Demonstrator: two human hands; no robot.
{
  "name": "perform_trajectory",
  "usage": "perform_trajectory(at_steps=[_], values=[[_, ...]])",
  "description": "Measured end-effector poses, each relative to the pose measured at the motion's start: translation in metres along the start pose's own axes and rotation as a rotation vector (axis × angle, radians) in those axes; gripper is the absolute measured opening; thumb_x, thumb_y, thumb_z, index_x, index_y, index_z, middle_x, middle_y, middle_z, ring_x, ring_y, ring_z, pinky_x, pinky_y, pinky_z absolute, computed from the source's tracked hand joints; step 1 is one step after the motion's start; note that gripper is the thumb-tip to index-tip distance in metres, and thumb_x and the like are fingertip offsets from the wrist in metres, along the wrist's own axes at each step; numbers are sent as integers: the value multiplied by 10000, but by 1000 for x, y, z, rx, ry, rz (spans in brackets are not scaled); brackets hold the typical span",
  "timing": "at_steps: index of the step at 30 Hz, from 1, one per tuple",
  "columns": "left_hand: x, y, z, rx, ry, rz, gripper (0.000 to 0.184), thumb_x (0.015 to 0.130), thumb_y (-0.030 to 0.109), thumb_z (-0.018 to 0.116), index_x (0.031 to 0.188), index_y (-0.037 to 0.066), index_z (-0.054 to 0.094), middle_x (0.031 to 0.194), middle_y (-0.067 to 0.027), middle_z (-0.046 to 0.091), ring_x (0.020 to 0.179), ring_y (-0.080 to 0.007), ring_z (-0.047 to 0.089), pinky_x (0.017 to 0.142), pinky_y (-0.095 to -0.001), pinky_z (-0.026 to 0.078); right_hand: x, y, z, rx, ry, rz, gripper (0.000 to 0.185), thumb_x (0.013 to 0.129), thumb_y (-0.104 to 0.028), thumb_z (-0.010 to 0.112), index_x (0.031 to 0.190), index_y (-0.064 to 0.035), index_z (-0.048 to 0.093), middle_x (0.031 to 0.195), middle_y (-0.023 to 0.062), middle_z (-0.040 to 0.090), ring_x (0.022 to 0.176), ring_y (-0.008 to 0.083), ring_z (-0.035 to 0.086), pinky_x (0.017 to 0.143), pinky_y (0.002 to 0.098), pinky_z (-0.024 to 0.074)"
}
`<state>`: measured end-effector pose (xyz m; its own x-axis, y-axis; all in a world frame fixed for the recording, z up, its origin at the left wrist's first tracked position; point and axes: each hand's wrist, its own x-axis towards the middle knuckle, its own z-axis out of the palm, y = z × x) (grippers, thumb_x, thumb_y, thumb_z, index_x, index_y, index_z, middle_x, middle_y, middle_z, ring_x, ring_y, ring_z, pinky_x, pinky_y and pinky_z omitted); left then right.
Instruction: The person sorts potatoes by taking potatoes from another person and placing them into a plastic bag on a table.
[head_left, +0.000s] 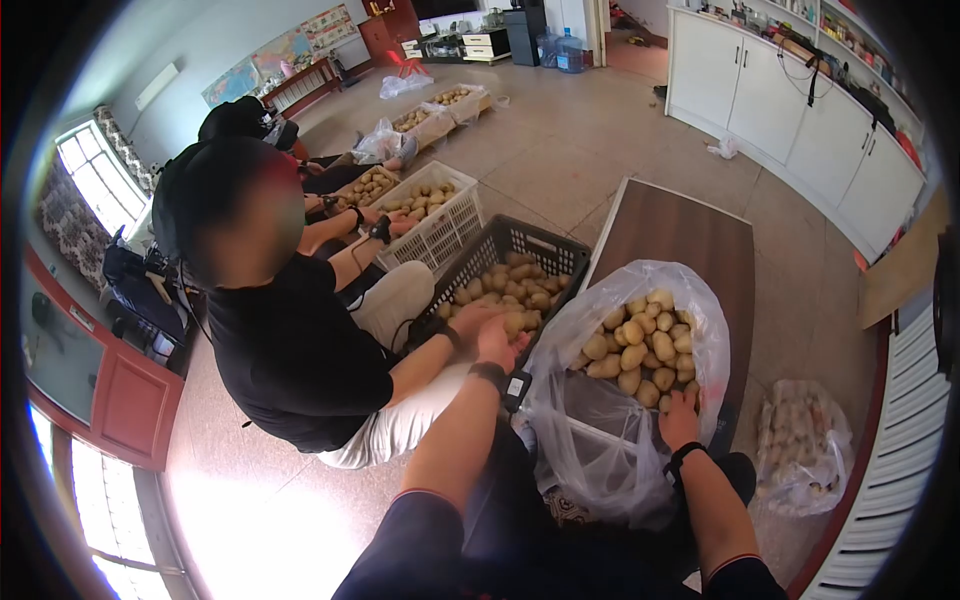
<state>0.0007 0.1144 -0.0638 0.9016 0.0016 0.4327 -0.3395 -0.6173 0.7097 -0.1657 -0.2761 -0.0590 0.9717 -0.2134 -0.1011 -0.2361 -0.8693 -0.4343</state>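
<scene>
My left hand reaches over the near end of a black plastic crate of potatoes. Its fingers curl about a potato at the fingertips, partly hidden by the hand. Right beside it, on the left, is another person's hand. My right hand lies inside a clear plastic bag, fingers apart on the lower right of a heap of potatoes. The bag's near side hangs loosely toward my lap.
A person in black sits close on my left. Beyond stand a white crate and more potato containers. Under the bag is a brown board. Another filled bag lies on the floor at right, near a radiator. White cabinets line the back right.
</scene>
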Motion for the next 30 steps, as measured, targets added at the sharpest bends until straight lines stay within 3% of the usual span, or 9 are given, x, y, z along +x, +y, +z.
perform_trajectory(at_steps=[7, 9, 13, 14, 17, 20, 21, 24, 30], values=[[-2, -24, 10, -260, 63, -144, 221, 936, 188, 505, 1119, 95, 587, 1083, -103, 567, 871, -300, 589, 699, -403, 573, -1, 7, 11, -56, 58, -5, 512, 772, -145, 683, 1217, 21, 492, 1362, 290, 395, 1181, 455, 500, 1007, 460, 433], [-1, -11, -1, -147, 52, -218, 419, 784, 316, 722, 1090, 52, 613, 1034, -172, 630, 951, -363, 602, 805, -442, 509, 5, 10, 15, 211, 73, 52, 500, 784, -196, 661, 1217, 6, 515, 1236, 279, 522, 1159, 472, 512, 1001, 467, 423], [3, -7, -17, 438, -73, -88, 446, 747, 368, 779, 1008, 38, 633, 935, -185, 658, 890, -383, 624, 762, -456, 503, 13, 15, 30, 942, -34, 307, 480, 870, -331, 610, 1241, -39, 529, 896, 112, 622, 732, 224, 618, 601, 331, 505], [2, -15, -15, 483, -96, -73, 423, 754, 373, 772, 964, 33, 632, 900, -184, 656, 857, -382, 626, 730, -463, 501, 9, 7, 20, 1113, -112, 351, 412, 899, -349, 592, 1174, -45, 551, 763, 30, 552, 525, 94, 483, 414, 241, 367], [5, -28, -13, 397, -113, -31, 393, 795, 333, 746, 1030, 30, 659, 958, -159, 698, 893, -348, 663, 768, -419, 532, 5, -5, 11, 1141, -153, 441, 362, 942, -428, 528, 1013, -74, 554, 708, 29, 543, 448, 110, 428, 390, 248, 344], [12, 1, -19, 236, -221, -179, 214, 877, 123, 633, 1049, 2, 599, 1056, -129, 612, 922, -317, 642, 774, -451, 577, 0, -16, 1, 1167, -218, 518, 431, 942, -509, 500, 991, -86, 566, 709, 37, 561, 473, 117, 457, 425, 263, 383], [21, -6, -12, -445, 42, -728, 239, 910, 128, 577, 1115, 8, 559, 1110, -133, 583, 932, -330, 632, 776, -455, 582, 1, -16, 0, 1170, -212, 521, 431, 942, -509, 500, 991, -86, 566, 709, 37, 561, 473, 117, 457, 425, 263, 383], [26, -12, -8, -1146, 234, -1222, 308, 980, 189, 440, 1244, 31, 447, 1183, -128, 523, 910, -342, 616, 777, -456, 584, 2, -15, 0, 1176, -287, 564, 462, 940, -550, 486, 983, -97, 571, 738, 42, 579, 509, 118, 482, 457, 275, 408], [29, 38, 0, -890, 242, -1173, 311, 949, 229, 478, 1199, 44, 484, 1107, -122, 547, 814, -290, 618, 644, -398, 554, 2, -22, -8, 1273, -333, 545, 447, 921, -559, 524, 1021, -126, 574, 797, 41, 588, 537, 116, 489, 479, 273, 404]])
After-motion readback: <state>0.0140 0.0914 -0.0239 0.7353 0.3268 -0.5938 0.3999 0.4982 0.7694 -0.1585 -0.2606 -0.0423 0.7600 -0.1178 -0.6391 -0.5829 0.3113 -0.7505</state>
